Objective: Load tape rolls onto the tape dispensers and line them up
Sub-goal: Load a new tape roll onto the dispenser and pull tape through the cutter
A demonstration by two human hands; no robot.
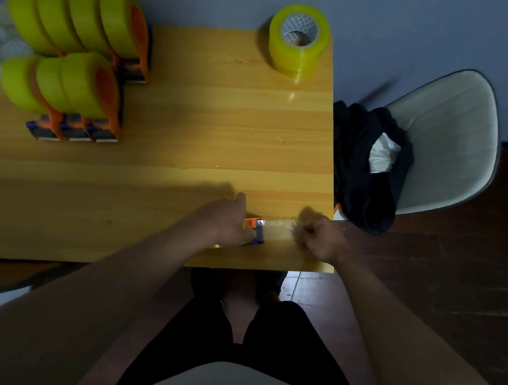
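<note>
An orange tape dispenser (254,230) is held down on the wooden surface (188,137) at its near right corner, mostly hidden under the left hand (225,221), whose grip is wrapped around it; only the orange front and the metal blade end can be seen. A strip of clear tape (278,231) is stretched out from that blade toward the right edge of the surface, and its free end is pinched in the right hand (321,241), fingers curled tight on it.

Toward the far left of the surface, loaded dispensers are lined up in two rows: a back row of four (77,20) and a front row of three (64,90), all with yellow-green rolls and orange frames, blade ends pointed toward the near edge. At the far right corner of the surface, a stack of spare tape rolls (298,40) is parked flat, core hole up.

Just off the right edge of the surface, a pale chair (449,138) is seen with dark clothing (366,175) piled on it.
</note>
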